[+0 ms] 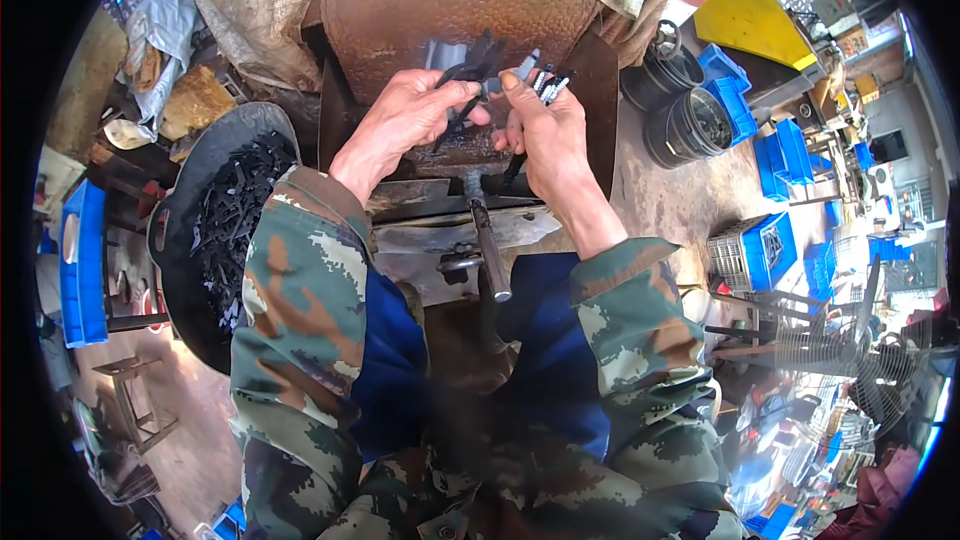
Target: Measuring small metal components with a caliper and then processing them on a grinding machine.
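Both my hands are raised close together over a metal machine housing [455, 0]. My left hand [412, 112] is closed around several flat black strips [470, 65], which fan out past its fingertips. In my right hand [548, 130] is a bunch of grey and dark metal pieces [535, 75]; their exact kind is too small to tell. Thumb and fingers of that hand pinch them, and a dark strip [514, 168] hangs below. Under my wrists a metal rod [488, 250] points toward me from the machine.
A black basin [180, 240] of dark strips stands at my left. Two black buckets [685, 130] and blue crates [775, 250] stand at the right, with a large fan [870, 360] beyond. Sacking [250, 0] drapes the machine's far left side.
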The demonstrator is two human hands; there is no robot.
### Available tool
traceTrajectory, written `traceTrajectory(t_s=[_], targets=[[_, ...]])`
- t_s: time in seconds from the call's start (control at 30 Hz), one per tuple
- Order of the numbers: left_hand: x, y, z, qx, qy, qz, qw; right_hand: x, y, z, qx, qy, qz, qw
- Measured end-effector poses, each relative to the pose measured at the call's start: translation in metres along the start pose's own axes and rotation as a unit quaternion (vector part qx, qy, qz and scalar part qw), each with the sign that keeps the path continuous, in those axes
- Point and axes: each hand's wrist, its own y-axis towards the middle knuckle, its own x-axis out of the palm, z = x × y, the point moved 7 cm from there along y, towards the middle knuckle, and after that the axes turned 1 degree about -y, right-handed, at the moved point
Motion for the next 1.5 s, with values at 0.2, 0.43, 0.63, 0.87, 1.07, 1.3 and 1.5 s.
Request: traceTrajectory(t_s=[0.2, 0.43, 0.63, 0.87, 1.07, 1.3, 1.5], targets=[[-0.044, 0.014, -0.024, 0.007, 0.047, 0.086, 0.995, -0.003, 0.000, -0.002, -0.003, -0.010, 0.004, 1.000], [-0.052, 0.037, -0.063, -0.071, 0.199, 0.041, 0.977, -0.018, -0.003, -0.001, 0.049, 0.047, -0.015, 0.998], [-0.055, 0.042, -0.080, 0.006, 0.223, 0.027, 0.974, -0.024, -0.006, -0.004, 0.078, 0.096, 0.015, 0.992], [-0.044, 0.034, -0.061, 0.065, 0.304, -0.042, 0.949, -0.028, -0.007, -0.004, 0.093, 0.142, 0.023, 0.985], [-0.039, 0.026, -0.042, 0.088, 0.411, 0.030, 0.907, -0.034, -0.008, 0.004, 0.124, 0.159, 0.067, 0.977], [-0.064, 0.026, -0.046, 0.025, 0.325, 0.079, 0.942, -0.028, -0.019, 0.000, 0.073, 0.048, 0.004, 0.996], [-0.077, 0.027, -0.052, 0.013, 0.319, 0.104, 0.942, -0.023, -0.049, 0.016, -0.024, -0.209, -0.097, 0.973]])
